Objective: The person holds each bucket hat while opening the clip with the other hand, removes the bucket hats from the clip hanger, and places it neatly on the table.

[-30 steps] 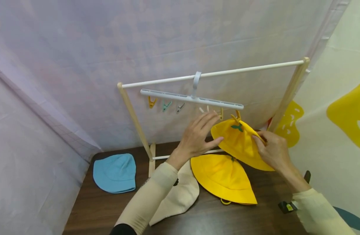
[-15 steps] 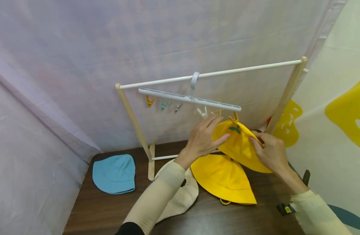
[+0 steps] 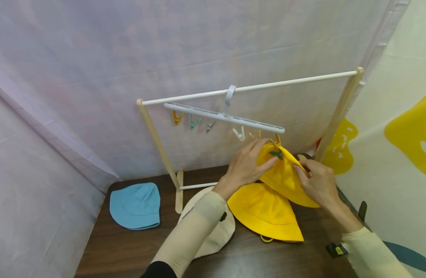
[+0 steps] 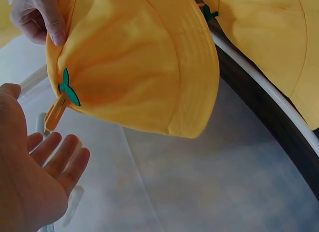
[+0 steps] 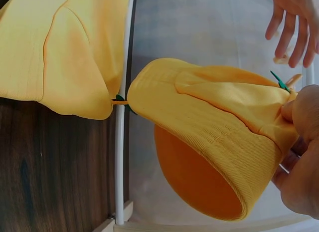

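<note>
A yellow hat (image 3: 285,175) is being held up under the right end of the white clip hanger (image 3: 224,116), which is hung from the rail of a wooden rack (image 3: 247,88) standing at the back edge of the table (image 3: 129,247). The hat's folded brim is being pinched between the thumb and curled fingers of the right hand (image 3: 315,181). The left hand (image 3: 245,164) is being kept open, its fingers straight and spread beside the hat's crown, close to the orange clip (image 4: 54,115) next to the small green leaf (image 4: 68,88); nothing is gripped by it.

Judging from this, the clipping step is being worked on: the hat is being brought to a clip or adjusted there. The next move would likely call for the clip to be squeezed open while the fabric is fed in.

Whether the clip is already biting the fabric cannot be told, since the contact is being covered by the hat and fingers. A second yellow hat (image 3: 265,210), a beige hat (image 3: 213,231) partly hidden by the left sleeve, and a blue hat (image 3: 135,205) near the left edge are lying on the table.
</note>
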### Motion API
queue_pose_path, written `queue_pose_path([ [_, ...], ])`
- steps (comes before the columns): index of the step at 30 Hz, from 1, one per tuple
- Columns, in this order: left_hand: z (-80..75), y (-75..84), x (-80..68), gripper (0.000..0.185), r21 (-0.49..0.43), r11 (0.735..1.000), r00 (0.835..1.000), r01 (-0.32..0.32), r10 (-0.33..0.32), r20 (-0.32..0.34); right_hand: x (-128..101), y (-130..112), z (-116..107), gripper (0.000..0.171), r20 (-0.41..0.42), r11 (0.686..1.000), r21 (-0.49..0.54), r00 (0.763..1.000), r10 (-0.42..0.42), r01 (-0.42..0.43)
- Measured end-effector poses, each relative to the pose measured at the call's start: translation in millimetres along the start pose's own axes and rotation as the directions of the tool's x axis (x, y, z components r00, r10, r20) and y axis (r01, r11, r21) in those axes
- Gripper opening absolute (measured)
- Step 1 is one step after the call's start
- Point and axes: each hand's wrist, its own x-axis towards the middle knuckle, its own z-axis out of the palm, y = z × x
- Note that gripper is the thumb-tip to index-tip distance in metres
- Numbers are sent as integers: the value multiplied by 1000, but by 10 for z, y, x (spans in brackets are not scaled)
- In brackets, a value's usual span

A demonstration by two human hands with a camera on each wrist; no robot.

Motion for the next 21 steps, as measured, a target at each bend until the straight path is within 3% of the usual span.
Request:
queue_pose_path([
  [8,38,68,30,61,11,997,997,76,-76,13,-37,-13,37,13,2,999,14,999,-38,38],
  [21,102,138,120,51,96,987,989,126,-118,-91,-104,-55,102,14,21,998,28,998,-62,62],
])
